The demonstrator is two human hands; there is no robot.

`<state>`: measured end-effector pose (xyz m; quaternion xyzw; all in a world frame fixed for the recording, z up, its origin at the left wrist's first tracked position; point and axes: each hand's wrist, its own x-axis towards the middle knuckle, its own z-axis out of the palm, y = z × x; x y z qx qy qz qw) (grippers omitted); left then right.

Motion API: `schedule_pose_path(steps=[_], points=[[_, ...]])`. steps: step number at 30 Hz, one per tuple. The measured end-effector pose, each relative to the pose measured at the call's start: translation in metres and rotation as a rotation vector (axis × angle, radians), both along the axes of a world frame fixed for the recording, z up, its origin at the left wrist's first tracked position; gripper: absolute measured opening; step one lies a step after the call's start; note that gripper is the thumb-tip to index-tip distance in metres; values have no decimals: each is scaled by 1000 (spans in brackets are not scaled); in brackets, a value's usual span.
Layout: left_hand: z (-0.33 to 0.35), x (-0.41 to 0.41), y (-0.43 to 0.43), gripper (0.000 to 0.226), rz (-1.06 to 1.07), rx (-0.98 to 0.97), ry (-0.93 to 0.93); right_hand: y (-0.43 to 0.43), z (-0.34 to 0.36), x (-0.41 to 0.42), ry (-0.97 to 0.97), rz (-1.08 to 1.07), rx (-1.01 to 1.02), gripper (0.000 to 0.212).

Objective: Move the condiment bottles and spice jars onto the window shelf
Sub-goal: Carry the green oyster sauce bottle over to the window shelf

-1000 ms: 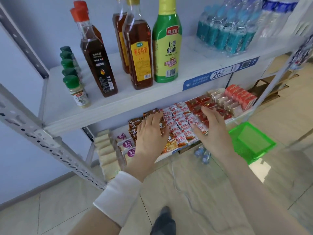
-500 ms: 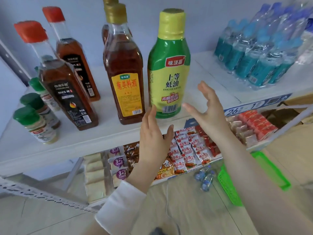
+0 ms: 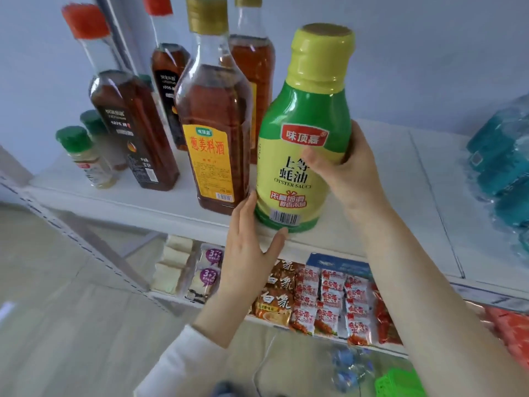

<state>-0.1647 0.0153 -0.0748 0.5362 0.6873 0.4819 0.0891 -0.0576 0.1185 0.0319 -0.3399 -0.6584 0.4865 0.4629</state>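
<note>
The right hand point(image 3: 353, 179) wraps the oyster sauce bottle point(image 3: 303, 110) at mid-body, likely to lift it. The left hand point(image 3: 246, 250), fingers straight, steadies its base at the shelf point(image 3: 386, 213) near edge, just right of the cooking wine bottle point(image 3: 214, 133).

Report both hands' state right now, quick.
Left hand: open, straight fingers touching the base of the oyster sauce bottle.
Right hand: holding the oyster sauce bottle, thumb across its label.
</note>
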Motion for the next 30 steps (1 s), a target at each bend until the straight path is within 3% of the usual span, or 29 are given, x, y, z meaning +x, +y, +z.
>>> schedule_pose_path(steps=[8, 20, 27, 30], points=[[3, 8, -1, 82, 37, -10, -87, 5, -8, -7, 102, 21, 33, 59], [13, 3, -7, 90, -120, 48, -172, -22, -2, 2, 170, -52, 5, 50], [38, -1, -38, 110, -431, -125, -424, -57, 17, 18, 196, 89, -132, 70], [43, 5, -62, 111, -399, -121, -462, -72, 22, 20, 167, 155, -193, 46]])
